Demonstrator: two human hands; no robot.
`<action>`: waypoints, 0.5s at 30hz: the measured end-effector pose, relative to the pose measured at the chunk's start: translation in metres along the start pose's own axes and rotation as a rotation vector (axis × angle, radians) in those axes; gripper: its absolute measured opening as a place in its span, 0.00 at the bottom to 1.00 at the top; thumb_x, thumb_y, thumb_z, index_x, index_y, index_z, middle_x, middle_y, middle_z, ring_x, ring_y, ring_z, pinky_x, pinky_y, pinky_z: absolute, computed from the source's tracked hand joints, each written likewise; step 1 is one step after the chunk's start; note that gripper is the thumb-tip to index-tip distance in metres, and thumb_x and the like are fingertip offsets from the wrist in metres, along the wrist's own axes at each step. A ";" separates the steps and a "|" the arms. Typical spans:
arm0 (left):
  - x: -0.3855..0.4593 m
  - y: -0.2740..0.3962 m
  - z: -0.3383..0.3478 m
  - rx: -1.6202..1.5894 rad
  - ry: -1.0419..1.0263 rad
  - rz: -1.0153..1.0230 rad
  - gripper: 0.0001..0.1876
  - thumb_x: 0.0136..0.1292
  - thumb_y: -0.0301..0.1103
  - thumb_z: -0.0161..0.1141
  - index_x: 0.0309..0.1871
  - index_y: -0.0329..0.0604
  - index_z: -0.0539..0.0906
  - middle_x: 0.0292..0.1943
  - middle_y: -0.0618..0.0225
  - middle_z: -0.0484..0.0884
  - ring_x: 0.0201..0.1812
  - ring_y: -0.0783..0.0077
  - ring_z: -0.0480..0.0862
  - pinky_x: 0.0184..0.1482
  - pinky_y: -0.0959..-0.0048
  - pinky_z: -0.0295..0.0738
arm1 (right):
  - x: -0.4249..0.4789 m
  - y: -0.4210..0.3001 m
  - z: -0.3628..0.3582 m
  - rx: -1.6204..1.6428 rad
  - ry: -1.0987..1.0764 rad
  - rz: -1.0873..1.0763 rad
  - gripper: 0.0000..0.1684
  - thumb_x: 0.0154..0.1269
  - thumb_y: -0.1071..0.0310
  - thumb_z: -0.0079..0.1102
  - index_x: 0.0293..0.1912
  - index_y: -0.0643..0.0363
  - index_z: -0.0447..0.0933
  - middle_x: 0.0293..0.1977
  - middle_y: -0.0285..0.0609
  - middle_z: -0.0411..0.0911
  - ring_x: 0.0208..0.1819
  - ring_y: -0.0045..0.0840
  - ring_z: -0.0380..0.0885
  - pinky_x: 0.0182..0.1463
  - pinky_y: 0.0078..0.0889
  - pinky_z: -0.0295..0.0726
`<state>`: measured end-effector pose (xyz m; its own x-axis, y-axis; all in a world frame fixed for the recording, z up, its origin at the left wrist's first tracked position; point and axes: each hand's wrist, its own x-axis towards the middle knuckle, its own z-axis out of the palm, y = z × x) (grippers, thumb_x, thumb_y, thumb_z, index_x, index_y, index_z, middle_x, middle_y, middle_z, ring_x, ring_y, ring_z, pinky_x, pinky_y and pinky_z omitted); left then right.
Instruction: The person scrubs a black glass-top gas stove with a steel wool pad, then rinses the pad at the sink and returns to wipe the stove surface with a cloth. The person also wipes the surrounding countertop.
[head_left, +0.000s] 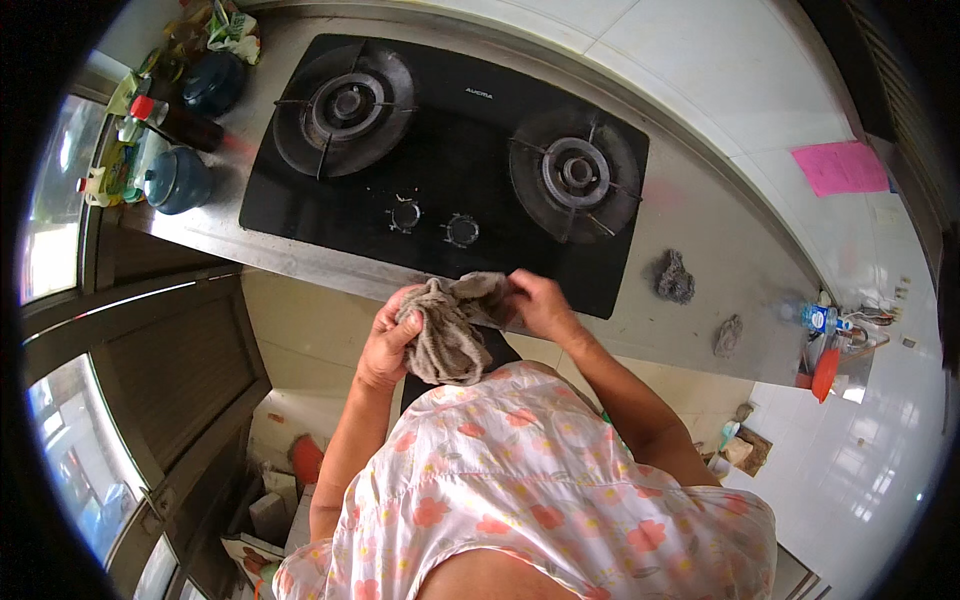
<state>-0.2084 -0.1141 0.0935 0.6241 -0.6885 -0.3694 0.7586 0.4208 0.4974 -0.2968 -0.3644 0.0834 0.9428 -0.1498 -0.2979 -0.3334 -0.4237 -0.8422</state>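
Observation:
A crumpled grey-brown cloth (448, 341) is bunched between my two hands, in front of the counter's near edge. My left hand (390, 337) grips its thicker, folded part, with the thumb on top. At the other end, my right hand (541, 304) has its fingers closed on a gathered, slightly blurred part of the cloth. Just beyond my hands lies a black glass gas hob (457, 157) with a left burner (346, 105), a right burner (576, 172) and two control knobs near its front. Small light crumbs are on the glass behind the knobs.
Right of the hob, a dark scouring pad (675, 277) and a greyish crumpled piece (727, 335) lie on the steel counter (645, 337). A plastic bottle (819, 318) and a red-orange bowl (826, 374) are farther right. Bottles and blue lidded jars (178, 180) crowd the left end.

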 end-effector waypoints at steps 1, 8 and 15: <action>-0.002 0.003 -0.003 -0.016 0.010 0.016 0.23 0.65 0.32 0.65 0.62 0.37 0.75 0.53 0.62 0.83 0.52 0.68 0.82 0.59 0.67 0.76 | 0.006 -0.018 -0.016 0.146 -0.009 0.077 0.07 0.60 0.77 0.58 0.40 0.64 0.75 0.31 0.50 0.79 0.33 0.38 0.82 0.38 0.35 0.80; 0.009 0.002 -0.005 0.095 0.094 0.067 0.21 0.66 0.32 0.65 0.60 0.37 0.76 0.50 0.65 0.83 0.50 0.71 0.82 0.57 0.68 0.77 | 0.087 -0.053 -0.016 -0.384 0.307 -0.377 0.07 0.62 0.73 0.58 0.40 0.62 0.73 0.43 0.49 0.73 0.44 0.45 0.78 0.44 0.43 0.79; 0.019 -0.002 -0.004 -0.068 0.277 0.218 0.21 0.70 0.33 0.60 0.63 0.37 0.74 0.54 0.60 0.82 0.52 0.66 0.83 0.57 0.64 0.79 | 0.158 -0.056 0.034 -0.664 0.150 -0.119 0.06 0.60 0.72 0.54 0.37 0.63 0.76 0.31 0.55 0.83 0.34 0.49 0.84 0.39 0.47 0.83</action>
<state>-0.1971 -0.1260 0.0826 0.7924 -0.3964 -0.4636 0.6073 0.5845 0.5381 -0.1294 -0.3342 0.0682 0.9788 -0.1698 -0.1144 -0.2017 -0.8951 -0.3976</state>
